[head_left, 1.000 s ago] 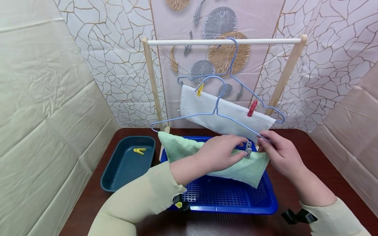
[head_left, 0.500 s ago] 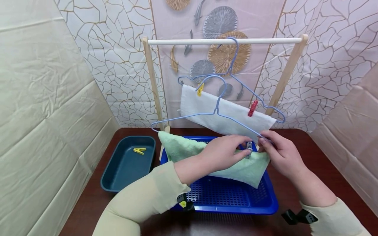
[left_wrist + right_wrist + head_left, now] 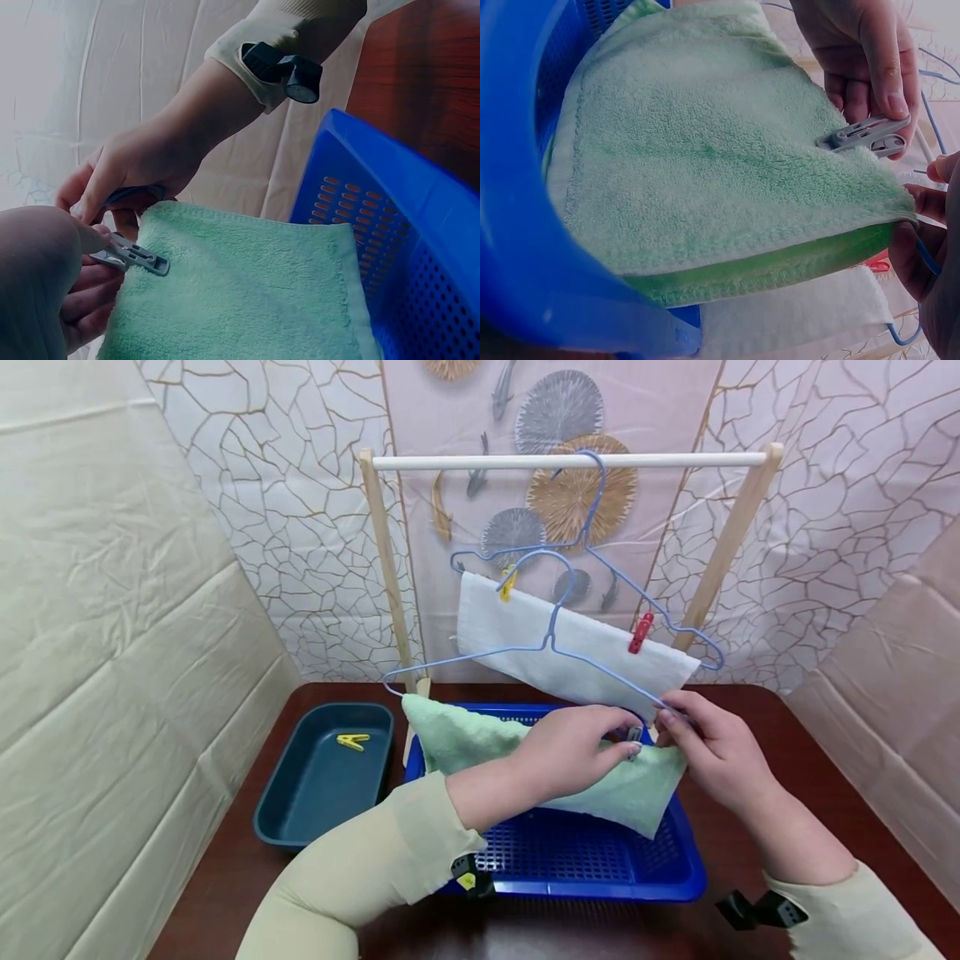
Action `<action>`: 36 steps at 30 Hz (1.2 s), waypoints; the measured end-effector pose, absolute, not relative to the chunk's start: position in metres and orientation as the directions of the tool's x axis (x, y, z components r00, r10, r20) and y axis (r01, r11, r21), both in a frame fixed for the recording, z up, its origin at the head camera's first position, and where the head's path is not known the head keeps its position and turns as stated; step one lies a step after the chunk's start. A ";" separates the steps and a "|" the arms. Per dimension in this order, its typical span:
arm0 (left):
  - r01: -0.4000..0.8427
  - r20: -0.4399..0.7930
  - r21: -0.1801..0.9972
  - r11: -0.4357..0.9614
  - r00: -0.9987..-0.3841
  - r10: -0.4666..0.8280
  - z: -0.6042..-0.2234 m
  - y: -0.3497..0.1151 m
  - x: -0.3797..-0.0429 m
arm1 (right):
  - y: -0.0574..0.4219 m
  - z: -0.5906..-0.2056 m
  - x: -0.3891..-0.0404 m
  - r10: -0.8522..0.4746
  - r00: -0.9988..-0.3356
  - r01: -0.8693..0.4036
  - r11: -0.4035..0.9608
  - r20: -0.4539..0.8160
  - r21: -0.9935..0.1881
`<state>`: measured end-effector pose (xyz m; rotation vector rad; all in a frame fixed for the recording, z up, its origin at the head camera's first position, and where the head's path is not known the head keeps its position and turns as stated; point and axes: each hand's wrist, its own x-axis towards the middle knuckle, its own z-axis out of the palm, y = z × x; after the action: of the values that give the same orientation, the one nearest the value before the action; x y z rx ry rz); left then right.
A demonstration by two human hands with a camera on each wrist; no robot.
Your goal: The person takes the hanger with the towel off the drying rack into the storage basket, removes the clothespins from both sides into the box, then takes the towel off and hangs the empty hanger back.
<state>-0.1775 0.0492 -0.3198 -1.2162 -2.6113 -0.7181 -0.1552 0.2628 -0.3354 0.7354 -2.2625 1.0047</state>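
Observation:
My left hand (image 3: 562, 750) pinches a grey clothespin (image 3: 634, 740) between thumb and fingers. In the left wrist view the clothespin's jaws overlap the top edge of a light green towel (image 3: 247, 277), near its right corner. That towel is folded over the lower bar of a blue wire hanger (image 3: 487, 653), tilted down to the right. My right hand (image 3: 712, 743) holds the hanger's right end beside the towel's corner. From the right wrist, the clothespin's handles show under my left thumb, and the towel's two layers hang apart along the side.
A blue perforated basket (image 3: 585, 890) stands beneath the towel. Behind, a rack (image 3: 465, 462) bears another blue hanger with a white towel (image 3: 555, 639), fixed by yellow (image 3: 508, 585) and red (image 3: 641, 633) clothespins. At left, a teal tray (image 3: 262, 814) holds a yellow clothespin (image 3: 352, 742).
My left hand has shifted slightly right, and its fingers have come closer around the grey clothespin, covering more of it. The right hand keeps its place on the hanger.

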 end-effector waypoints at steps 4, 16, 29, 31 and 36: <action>0.757 0.359 0.364 0.543 -0.652 0.668 -0.321 0.050 -0.175 | 0.264 -0.336 -0.155 -0.260 -0.701 -0.664 0.577 0.664 -0.476; 0.772 0.409 0.385 0.506 -0.634 0.656 -0.322 0.050 -0.174 | 0.266 -0.334 -0.154 -0.248 -0.714 -0.640 0.610 0.655 -0.467; 0.786 0.458 0.407 0.465 -0.617 0.640 -0.324 0.043 -0.176 | 0.264 -0.333 -0.154 -0.252 -0.719 -0.640 0.604 0.647 -0.475; 0.782 0.465 0.427 0.454 -0.621 0.631 -0.325 0.043 -0.177 | 0.264 -0.332 -0.154 -0.252 -0.719 -0.640 0.602 0.647 -0.477; 0.783 0.495 0.447 0.433 -0.620 0.609 -0.325 0.042 -0.178 | 0.264 -0.332 -0.154 -0.243 -0.717 -0.642 0.593 0.653 -0.485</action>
<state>-0.1776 0.0418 -0.3246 -1.2083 -2.4291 -0.9645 -0.1542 0.2641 -0.3318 0.7006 -2.2899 0.9920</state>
